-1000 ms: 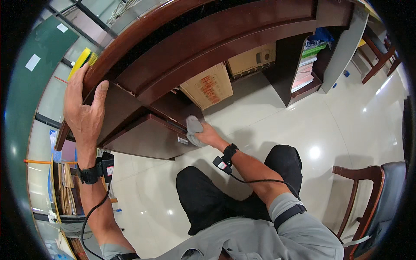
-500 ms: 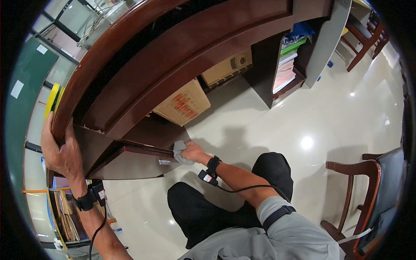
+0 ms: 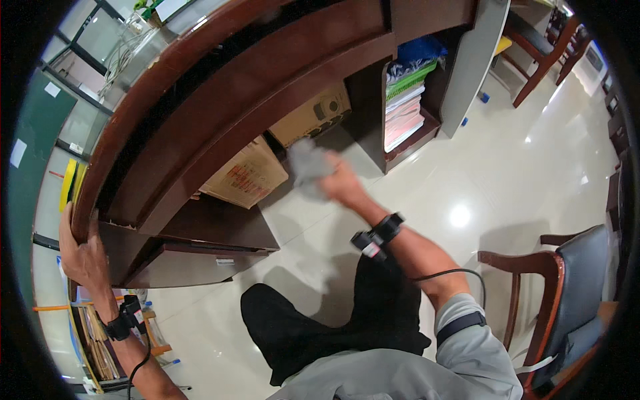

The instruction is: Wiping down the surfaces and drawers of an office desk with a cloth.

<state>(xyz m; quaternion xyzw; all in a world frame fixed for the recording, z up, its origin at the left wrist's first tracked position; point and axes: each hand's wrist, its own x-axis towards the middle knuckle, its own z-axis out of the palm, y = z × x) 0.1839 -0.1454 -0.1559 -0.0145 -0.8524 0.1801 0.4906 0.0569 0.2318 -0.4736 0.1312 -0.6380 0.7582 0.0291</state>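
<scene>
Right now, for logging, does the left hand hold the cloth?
No: the right hand holds the cloth; the left hand grips the desk.

Grey short-sleeved shirt point(image 3: 360, 375), black trousers point(image 3: 300, 327), dark band point(image 3: 461, 328) round right sleeve; black wrist straps point(image 3: 388, 228), small black boxes point(image 3: 133, 312), right one white-labelled, thin black cables point(image 3: 443, 272).
</scene>
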